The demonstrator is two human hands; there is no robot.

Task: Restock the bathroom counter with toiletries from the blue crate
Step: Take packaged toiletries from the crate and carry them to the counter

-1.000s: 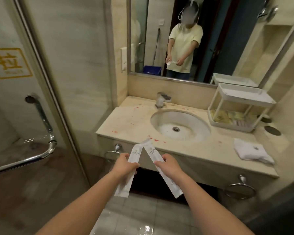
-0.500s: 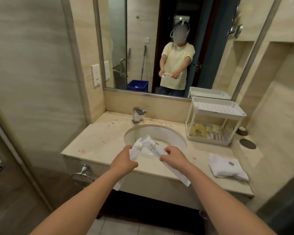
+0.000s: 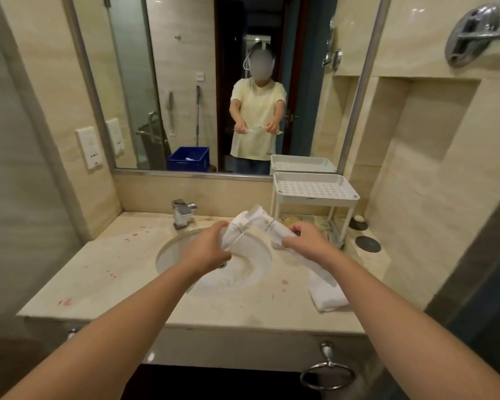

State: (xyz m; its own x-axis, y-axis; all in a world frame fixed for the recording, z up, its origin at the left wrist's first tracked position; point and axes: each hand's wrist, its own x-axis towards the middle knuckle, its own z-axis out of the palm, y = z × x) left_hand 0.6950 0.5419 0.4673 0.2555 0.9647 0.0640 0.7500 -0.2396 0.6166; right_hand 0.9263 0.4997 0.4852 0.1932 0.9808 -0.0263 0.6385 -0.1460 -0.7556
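We stand at the bathroom counter (image 3: 122, 272) with both hands raised over the sink basin (image 3: 243, 272). Our left hand (image 3: 207, 251) curls around the left packet (image 3: 237, 229), and our right hand (image 3: 308, 241) pinches the right packet (image 3: 272, 226). The two white packets' upper ends touch. The white rack (image 3: 315, 194) stands near on the right, and the blue crate (image 3: 188, 158) shows in the mirror (image 3: 185, 82).

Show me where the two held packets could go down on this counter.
Free: the counter between the left wall and the sink, and the rack's top tray. Crowded: the right end, with the folded towel, the rack's lower shelf and a soap dish.
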